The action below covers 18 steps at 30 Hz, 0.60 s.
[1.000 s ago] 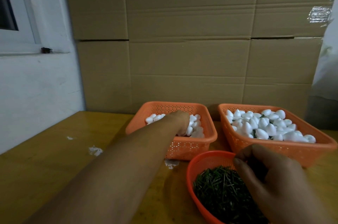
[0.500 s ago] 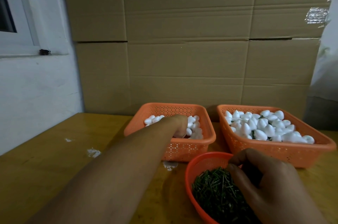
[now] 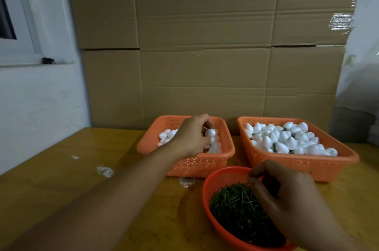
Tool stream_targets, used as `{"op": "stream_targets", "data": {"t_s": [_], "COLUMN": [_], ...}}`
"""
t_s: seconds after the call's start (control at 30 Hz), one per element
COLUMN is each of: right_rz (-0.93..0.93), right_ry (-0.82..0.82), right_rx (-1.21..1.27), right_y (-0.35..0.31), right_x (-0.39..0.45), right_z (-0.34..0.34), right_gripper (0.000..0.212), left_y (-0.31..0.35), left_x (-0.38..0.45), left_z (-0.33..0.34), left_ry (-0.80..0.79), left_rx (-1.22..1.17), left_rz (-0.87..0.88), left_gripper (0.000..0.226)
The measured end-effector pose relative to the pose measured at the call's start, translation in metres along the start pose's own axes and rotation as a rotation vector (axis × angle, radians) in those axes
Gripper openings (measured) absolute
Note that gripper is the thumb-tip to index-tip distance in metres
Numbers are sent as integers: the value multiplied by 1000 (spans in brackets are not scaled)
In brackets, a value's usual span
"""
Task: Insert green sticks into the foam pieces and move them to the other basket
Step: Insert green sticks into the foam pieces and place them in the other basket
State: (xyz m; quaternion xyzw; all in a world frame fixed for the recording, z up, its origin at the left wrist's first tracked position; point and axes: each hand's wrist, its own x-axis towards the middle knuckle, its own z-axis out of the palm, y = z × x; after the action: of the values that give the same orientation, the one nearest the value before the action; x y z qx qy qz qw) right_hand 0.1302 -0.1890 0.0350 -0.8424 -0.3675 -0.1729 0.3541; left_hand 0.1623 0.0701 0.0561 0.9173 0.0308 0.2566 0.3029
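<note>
1. The round orange plastic bowl (image 3: 207, 193) of short green sticks (image 3: 235, 207) sat closest to the person on the yellow wooden table (image 3: 61, 189). I think it was put there so both hands could reach it fast.
2. The left hand (image 3: 191, 138) was behind the bowl and to its left, over the left orange plastic basket (image 3: 196, 165). Its fingers were curled round one white egg-shaped foam piece (image 3: 210, 132), lifted a bit above the other plain white foam pieces (image 3: 167, 134) in that basket. It looked ready to bring the piece to a stick.
3. The right hand (image 3: 287, 203) was over the right side of the bowl. Its fingertips were pinched together just above the sticks. It was likely picking one, but I could not tell if a stick was between them.
4. The right orange plastic basket (image 3: 303, 163) sat behind the bowl and to its right. It was heaped with white foam pieces (image 3: 287, 140), and bits of green showed between them. So it was probably the place for finished ones.
5. Brown cardboard boxes (image 3: 205, 45) stood like a wall far behind the bowl.
</note>
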Motion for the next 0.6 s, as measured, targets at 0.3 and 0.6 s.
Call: {"op": "stream_targets", "data": {"t_s": [0.3, 0.6], "right_rz": [53, 45], "right_ry": [-128, -387], "right_rx": [-113, -294], "right_y": [-1, -1], "right_x": [1, 1], "right_z": [-3, -3], "right_gripper": [22, 19], "left_y": [40, 43], "left_x": [-92, -123], "left_z": [4, 10], "left_ry": [-5, -168], "left_rx": [-388, -828], "left_rz": [196, 9], "left_gripper": [31, 31]}}
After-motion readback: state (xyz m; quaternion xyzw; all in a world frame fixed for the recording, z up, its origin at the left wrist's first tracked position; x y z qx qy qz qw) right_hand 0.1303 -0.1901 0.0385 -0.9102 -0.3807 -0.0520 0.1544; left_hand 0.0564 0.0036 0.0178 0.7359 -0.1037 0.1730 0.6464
